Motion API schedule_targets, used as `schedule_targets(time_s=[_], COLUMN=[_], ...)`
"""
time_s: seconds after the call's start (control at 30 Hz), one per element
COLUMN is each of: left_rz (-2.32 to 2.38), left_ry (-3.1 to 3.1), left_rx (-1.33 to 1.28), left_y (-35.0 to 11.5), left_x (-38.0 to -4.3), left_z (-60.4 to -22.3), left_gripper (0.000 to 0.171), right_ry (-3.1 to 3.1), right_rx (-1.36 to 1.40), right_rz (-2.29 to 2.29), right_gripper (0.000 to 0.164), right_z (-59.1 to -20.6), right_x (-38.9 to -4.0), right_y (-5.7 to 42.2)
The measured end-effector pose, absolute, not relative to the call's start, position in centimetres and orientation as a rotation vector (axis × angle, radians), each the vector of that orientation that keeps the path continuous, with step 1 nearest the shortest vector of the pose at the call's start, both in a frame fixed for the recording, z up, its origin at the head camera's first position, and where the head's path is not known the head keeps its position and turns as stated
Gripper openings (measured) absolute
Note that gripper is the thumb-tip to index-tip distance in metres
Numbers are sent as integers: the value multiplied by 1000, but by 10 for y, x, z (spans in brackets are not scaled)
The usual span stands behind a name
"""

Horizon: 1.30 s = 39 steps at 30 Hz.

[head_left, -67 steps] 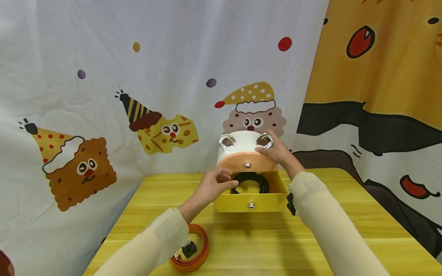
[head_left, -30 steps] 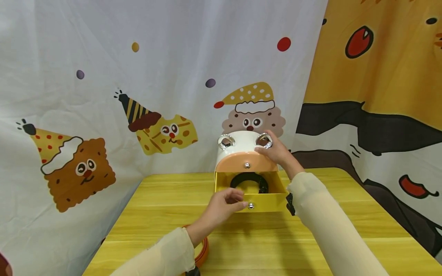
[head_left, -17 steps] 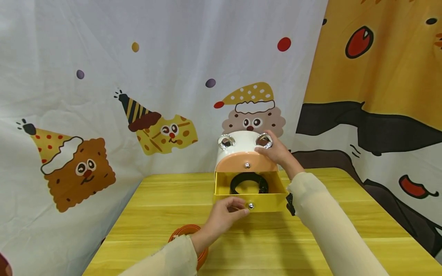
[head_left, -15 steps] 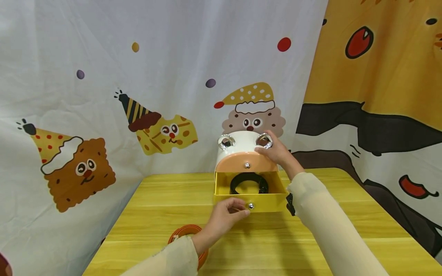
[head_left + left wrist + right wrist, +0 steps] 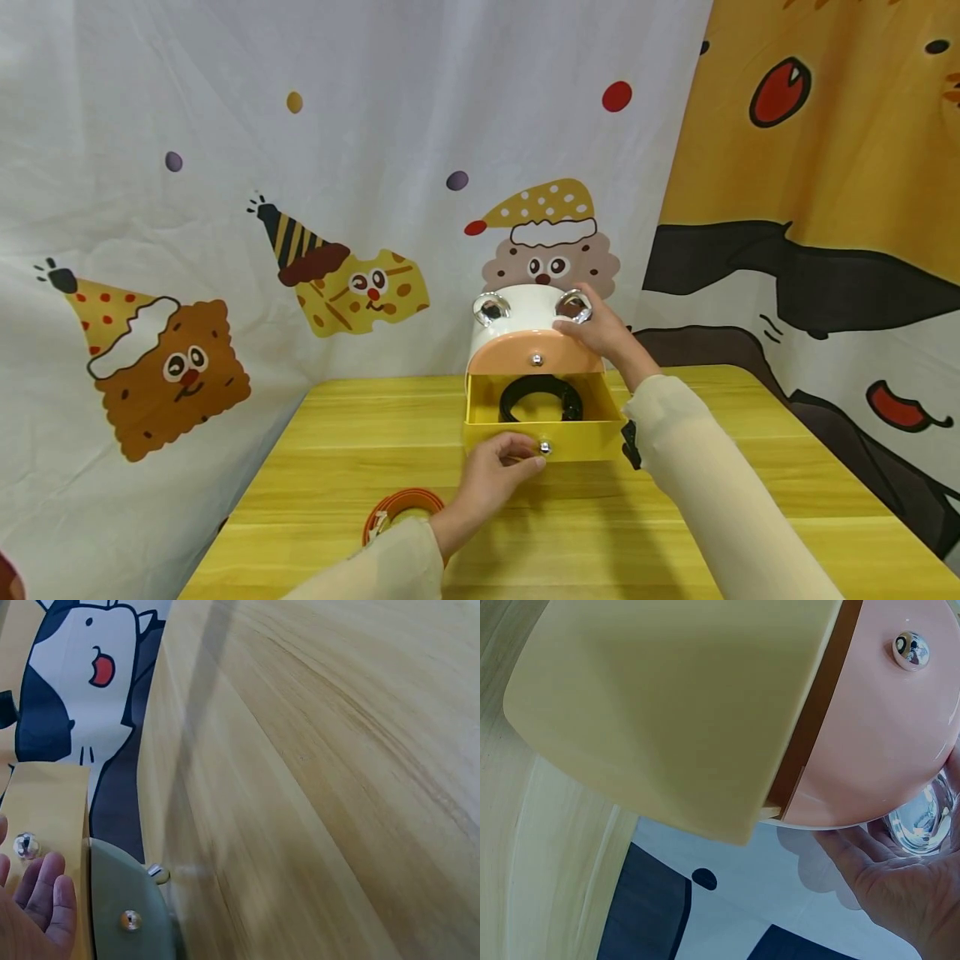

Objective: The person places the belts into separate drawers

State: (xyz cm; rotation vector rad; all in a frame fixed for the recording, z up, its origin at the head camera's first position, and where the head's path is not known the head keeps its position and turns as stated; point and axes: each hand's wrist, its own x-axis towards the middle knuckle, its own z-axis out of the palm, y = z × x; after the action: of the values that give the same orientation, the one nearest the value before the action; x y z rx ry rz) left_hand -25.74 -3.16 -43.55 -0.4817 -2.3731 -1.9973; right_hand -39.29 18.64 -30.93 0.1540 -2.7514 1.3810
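Drawer (image 5: 585,442) seems light, stiff, best pinched by slippery knob (image 5: 545,447); left hand (image 5: 491,477) curves loose fingers beside it, right hand (image 5: 602,332) grips box (image 5: 534,317).

A glossy, plastic-looking cabinet (image 5: 531,312) is shown fitted with polished metallic knobs (image 5: 545,447), its smooth drawer (image 5: 588,442) matched by a wood-grained table (image 5: 810,500) and creased cloth (image 5: 375,125)

The left arm (image 5: 390,558) reaches forward, its left hand (image 5: 489,475) low with fingers (image 5: 46,887) loosely bent. The right arm (image 5: 720,483) stretches farther, its right hand (image 5: 603,333) higher, gripping between thumb (image 5: 568,327) and fingers
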Motion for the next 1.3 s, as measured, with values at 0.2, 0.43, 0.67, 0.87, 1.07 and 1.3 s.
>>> schedule_targets(time_s=[0.2, 0.43, 0.67, 0.87, 1.07, 1.3], left_rz=[-2035, -2170, -2284, -2277, -2270, -2263], left_ry=[-2318, -2218, -2109, -2058, -2033, -2020], left_rx=[-480, -448, -423, -367, -283, -279], left_y=[-26, -18, -12, -7, -2, -1], left_x=[-258, -259, -257, -256, -258, -256], left_z=[-442, -447, -450, -453, -454, -452], left_gripper=[21, 23, 24, 21, 18, 16], right_ry=[-2755, -2755, -2753, -2750, -2751, -2754], right_rx=[142, 151, 154, 162, 160, 159], right_rz=[1388, 1386, 1388, 1384, 1386, 1387], right_gripper=[83, 82, 82, 83, 82, 81], right_z=[-310, -308, -308, -308, -308, -307], right_x=[-393, -390, -391, -391, -390, -389], right_y=[186, 186, 186, 186, 185, 185])
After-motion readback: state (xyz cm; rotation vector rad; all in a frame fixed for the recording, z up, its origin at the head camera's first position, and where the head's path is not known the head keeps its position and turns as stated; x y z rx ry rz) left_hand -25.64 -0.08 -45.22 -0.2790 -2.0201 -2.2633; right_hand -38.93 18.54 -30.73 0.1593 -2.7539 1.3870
